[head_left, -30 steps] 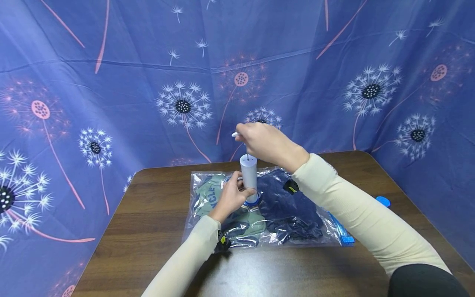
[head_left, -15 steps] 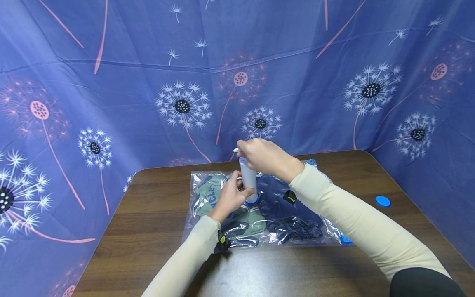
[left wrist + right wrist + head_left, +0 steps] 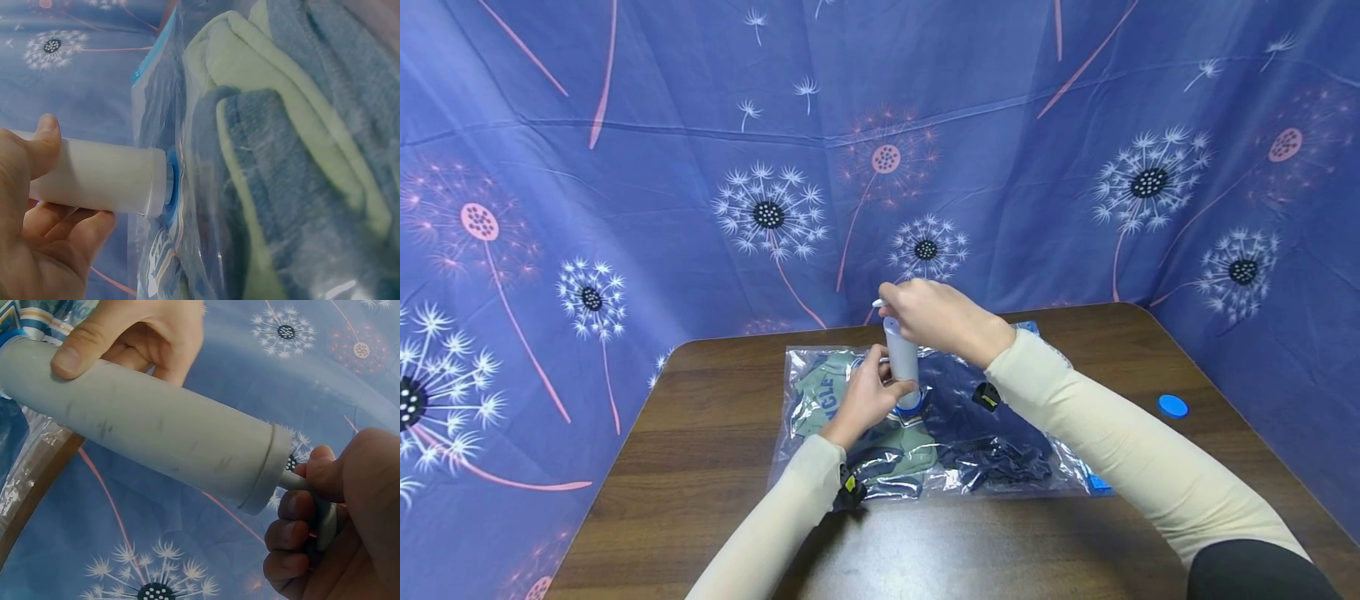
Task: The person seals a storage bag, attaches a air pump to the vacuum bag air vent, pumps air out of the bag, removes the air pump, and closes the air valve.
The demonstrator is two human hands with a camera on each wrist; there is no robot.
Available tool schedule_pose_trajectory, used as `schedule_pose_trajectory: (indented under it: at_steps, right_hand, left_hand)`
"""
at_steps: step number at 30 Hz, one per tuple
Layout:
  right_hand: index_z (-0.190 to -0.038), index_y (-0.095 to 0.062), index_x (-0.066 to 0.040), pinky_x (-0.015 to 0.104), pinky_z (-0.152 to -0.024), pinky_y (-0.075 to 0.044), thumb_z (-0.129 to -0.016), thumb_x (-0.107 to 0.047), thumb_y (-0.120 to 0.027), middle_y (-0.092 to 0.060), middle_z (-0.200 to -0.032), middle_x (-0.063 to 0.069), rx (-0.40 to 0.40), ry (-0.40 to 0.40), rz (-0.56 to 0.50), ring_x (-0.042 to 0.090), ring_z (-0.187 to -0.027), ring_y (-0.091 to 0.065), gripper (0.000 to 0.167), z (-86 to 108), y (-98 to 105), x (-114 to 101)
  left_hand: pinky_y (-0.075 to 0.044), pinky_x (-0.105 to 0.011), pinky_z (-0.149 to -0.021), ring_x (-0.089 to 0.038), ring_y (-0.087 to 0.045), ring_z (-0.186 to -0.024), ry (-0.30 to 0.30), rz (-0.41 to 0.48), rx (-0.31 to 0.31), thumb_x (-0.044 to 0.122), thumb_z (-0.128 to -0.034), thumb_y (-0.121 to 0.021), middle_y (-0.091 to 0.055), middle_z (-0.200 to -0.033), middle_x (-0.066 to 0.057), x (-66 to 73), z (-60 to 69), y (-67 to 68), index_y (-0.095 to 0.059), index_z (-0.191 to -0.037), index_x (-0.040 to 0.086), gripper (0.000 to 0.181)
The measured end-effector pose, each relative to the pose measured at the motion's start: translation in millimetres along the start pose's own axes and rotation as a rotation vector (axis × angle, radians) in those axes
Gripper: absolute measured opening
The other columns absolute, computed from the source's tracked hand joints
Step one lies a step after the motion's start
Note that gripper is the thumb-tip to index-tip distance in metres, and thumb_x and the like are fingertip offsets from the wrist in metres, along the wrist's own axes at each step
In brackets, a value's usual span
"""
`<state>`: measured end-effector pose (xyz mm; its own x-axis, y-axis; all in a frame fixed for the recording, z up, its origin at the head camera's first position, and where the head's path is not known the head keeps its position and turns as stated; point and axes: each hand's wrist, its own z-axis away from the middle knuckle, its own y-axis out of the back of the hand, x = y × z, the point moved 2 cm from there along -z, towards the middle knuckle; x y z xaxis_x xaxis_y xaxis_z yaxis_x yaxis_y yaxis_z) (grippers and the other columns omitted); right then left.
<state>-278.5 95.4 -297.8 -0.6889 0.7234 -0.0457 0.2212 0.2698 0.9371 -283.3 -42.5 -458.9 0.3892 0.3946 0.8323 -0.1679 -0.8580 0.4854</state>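
Note:
A pale grey cylindrical hand pump [image 3: 904, 357] stands upright on a clear plastic bag [image 3: 801, 375], its base at a blue ring valve [image 3: 172, 187]. My left hand [image 3: 868, 398] grips the lower part of the pump, thumb on one side and fingers on the other. Curled round the pump's handle [image 3: 326, 522], my right hand [image 3: 936, 317] is close above the cylinder's top, with only a short piece of rod showing. Inside the bag lie green clothing [image 3: 827, 392] and dark blue clothing [image 3: 958, 400].
A round blue cap [image 3: 1172, 406] lies on the brown wooden table [image 3: 700, 433], right of the bag. Blue zip edging [image 3: 1097, 483] shows at the bag's right side. A patterned blue cloth [image 3: 685, 208] hangs behind the table.
My right hand has moved down with the handle, so the rod seen earlier above the pump is now mostly inside. My left hand has stayed in place on the cylinder.

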Motion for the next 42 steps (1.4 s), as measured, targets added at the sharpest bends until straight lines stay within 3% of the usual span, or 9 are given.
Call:
schedule_pose_trajectory:
  at_steps: [5,15,18,24,31,34,42]
  right_hand:
    - [-0.099,-0.064,-0.003,0.030,-0.066,-0.062,-0.098,-0.005,-0.065,-0.075,-0.092,0.010,-0.027,-0.002,-0.003,0.022,-0.080,-0.075,0.002,-1.1,2,0]
    - [-0.099,-0.063,-0.005,0.030,-0.068,-0.062,-0.091,0.005,-0.063,-0.077,-0.103,0.012,-0.081,-0.027,-0.019,0.023,-0.092,-0.077,0.012,-2.6,9,1]
    - [-0.098,-0.063,-0.006,0.030,-0.066,-0.061,-0.094,0.004,-0.061,-0.077,-0.102,0.011,-0.075,-0.032,-0.031,0.022,-0.090,-0.076,0.010,-3.5,17,1]
    - [-0.096,-0.065,-0.006,0.028,-0.059,-0.056,-0.104,-0.011,-0.060,-0.075,-0.094,0.008,0.007,0.002,-0.017,0.017,-0.073,-0.070,0.011,-8.4,38,1]
    - [-0.100,-0.069,-0.007,0.031,-0.062,-0.057,-0.104,-0.016,-0.062,-0.076,-0.098,0.009,0.154,0.037,0.024,0.021,-0.080,-0.074,0.012,-14.6,70,-3]
    - [-0.104,-0.069,-0.006,0.032,-0.062,-0.057,-0.106,-0.018,-0.060,-0.072,-0.094,0.009,0.206,0.052,0.062,0.021,-0.075,-0.071,0.016,-16.0,82,-5]
    - [-0.111,-0.068,-0.004,0.032,-0.063,-0.055,-0.107,-0.017,-0.055,-0.070,-0.095,0.011,0.262,0.090,0.072,0.023,-0.072,-0.066,0.019,-18.3,97,-7]
  left_hand:
    - [-0.062,-0.041,-0.089,-0.028,-0.074,-0.108,0.011,0.001,-0.008,0.014,-0.0883,-0.082,-0.075,-0.117,-0.020,0.2,-0.2,0.4,-0.050,-0.122,0.006,0.048]
    - [-0.062,-0.039,-0.088,-0.028,-0.075,-0.106,0.011,-0.027,0.010,0.014,-0.0872,-0.083,-0.076,-0.114,-0.019,2.3,0.0,-1.0,-0.050,-0.121,0.006,0.048]
    - [-0.062,-0.039,-0.088,-0.027,-0.075,-0.106,0.010,-0.028,0.016,0.013,-0.0868,-0.083,-0.076,-0.114,-0.019,2.6,-0.3,-1.8,-0.051,-0.120,0.006,0.047]
    - [-0.062,-0.041,-0.089,-0.028,-0.074,-0.108,0.017,-0.013,0.020,0.011,-0.0865,-0.083,-0.075,-0.117,-0.022,2.3,-0.1,-2.5,-0.051,-0.119,0.006,0.046]
    - [-0.062,-0.041,-0.090,-0.029,-0.074,-0.109,0.021,-0.013,0.019,0.012,-0.0868,-0.083,-0.074,-0.118,-0.023,2.2,0.6,-2.7,-0.051,-0.119,0.006,0.046]
    - [-0.062,-0.040,-0.089,-0.029,-0.074,-0.108,0.023,-0.015,0.019,0.012,-0.0868,-0.083,-0.074,-0.118,-0.022,2.7,1.0,-2.6,-0.051,-0.119,0.006,0.045]
    - [-0.062,-0.039,-0.088,-0.029,-0.074,-0.107,0.023,-0.027,0.025,0.013,-0.0870,-0.083,-0.075,-0.117,-0.022,1.7,1.5,-2.3,-0.051,-0.118,0.006,0.045]
